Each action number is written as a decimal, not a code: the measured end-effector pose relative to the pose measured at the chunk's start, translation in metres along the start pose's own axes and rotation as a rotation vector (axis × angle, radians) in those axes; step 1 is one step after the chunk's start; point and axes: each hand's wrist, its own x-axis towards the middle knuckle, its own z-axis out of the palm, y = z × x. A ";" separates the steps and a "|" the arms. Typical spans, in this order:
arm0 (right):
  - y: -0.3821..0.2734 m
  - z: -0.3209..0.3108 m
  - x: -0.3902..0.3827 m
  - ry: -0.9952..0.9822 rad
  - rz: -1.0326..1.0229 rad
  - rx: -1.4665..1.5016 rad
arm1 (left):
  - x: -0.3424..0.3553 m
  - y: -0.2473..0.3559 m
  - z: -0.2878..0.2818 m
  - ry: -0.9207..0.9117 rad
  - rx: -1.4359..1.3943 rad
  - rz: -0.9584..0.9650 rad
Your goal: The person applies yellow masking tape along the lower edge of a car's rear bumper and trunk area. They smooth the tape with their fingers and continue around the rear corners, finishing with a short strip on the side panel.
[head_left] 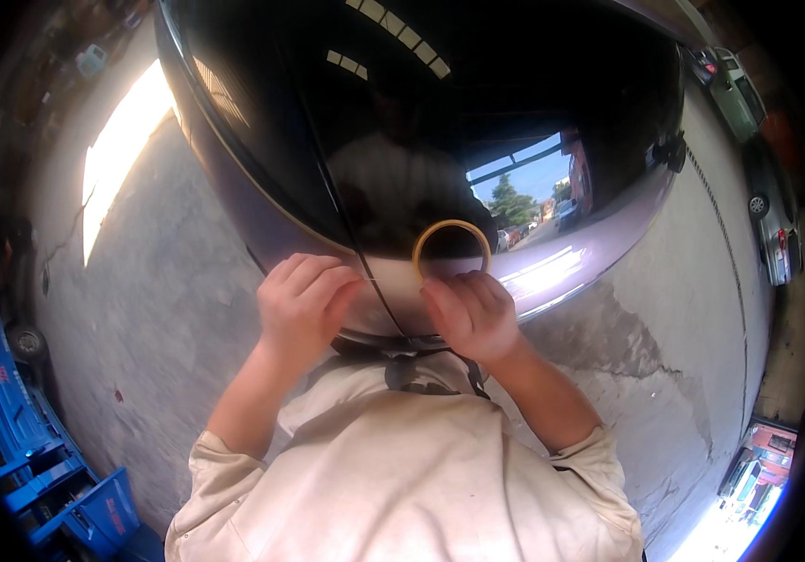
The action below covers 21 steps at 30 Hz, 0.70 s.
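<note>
Close before me is a car with a dark glossy surface (262, 140) and a pale mauve lower band (599, 245). A narrow seam runs down the dark surface and the band between my hands. My right hand (473, 314) grips the lower edge of a yellow tape roll (454, 224), held upright like a ring in front of the car. To its left, my left hand (309, 298) has its fingers pinched together near the band. A thin pale line by its fingertips may be the tape's free end, seen edge-on; I cannot tell for sure.
Grey concrete floor (159, 309) surrounds the car, with a cracked, darker patch (608, 332) at right. Blue metal equipment (42, 440) stands at lower left. Parked cars (772, 234) line the far right. Bright sunlight (126, 155) falls on the floor at upper left.
</note>
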 end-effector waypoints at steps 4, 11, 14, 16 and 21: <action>-0.008 0.009 0.004 -0.077 0.122 -0.110 | 0.001 -0.017 0.017 -0.004 0.006 0.012; -0.021 0.020 0.017 -0.126 0.243 -0.193 | -0.002 -0.030 0.031 0.036 0.061 0.035; -0.020 0.026 0.019 -0.109 0.240 -0.233 | -0.001 -0.033 0.033 0.055 0.083 0.045; -0.021 0.029 0.019 -0.111 0.263 -0.220 | 0.000 -0.033 0.034 0.058 0.096 0.045; -0.020 0.035 0.016 -0.065 0.265 -0.200 | 0.001 -0.026 0.031 0.046 0.124 -0.007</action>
